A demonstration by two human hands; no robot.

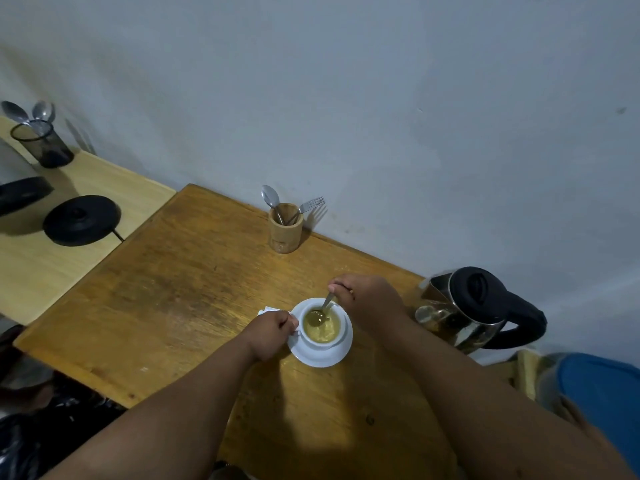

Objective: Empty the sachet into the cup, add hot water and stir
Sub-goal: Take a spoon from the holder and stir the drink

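Forearms: both came in from the near edge of the worktop [166, 289], bare, angling toward the cup.
Left hand [272, 336]: fingers were curled round the cup's handle on its left side, so it was gripping that.
Right hand [367, 299]: sat just past the cup's far rim, fingertips pinching the top of the spoon's handle.
Cup [323, 344]: white, stood upright on the saucer, roughly mid-worktop and a bit toward the right edge, full of a yellowish-green drink, kinda frothy looking.
Spoon [325, 304]: metal, tilted, bowl end dipped in the liquid near the far side of the cup.
Saucer [322, 358]: white, flat on the worktop under the cup.
Sachet [266, 310]: only a small white corner of what looked like it peeked out just beside the saucer's left rim, behind the left hand. Couldn't tell much more.
Kettle [474, 310]: shiny steel with black lid and handle, at the right edge of the worktop, near the right forearm.
Wooden holder [285, 230]: at the far edge against the wall, with a spoon and fork sticking out.
Kettle base [81, 220]: black, round, on the paler surface off the left edge, with a black mesh pot [43, 143] of spoons further back.
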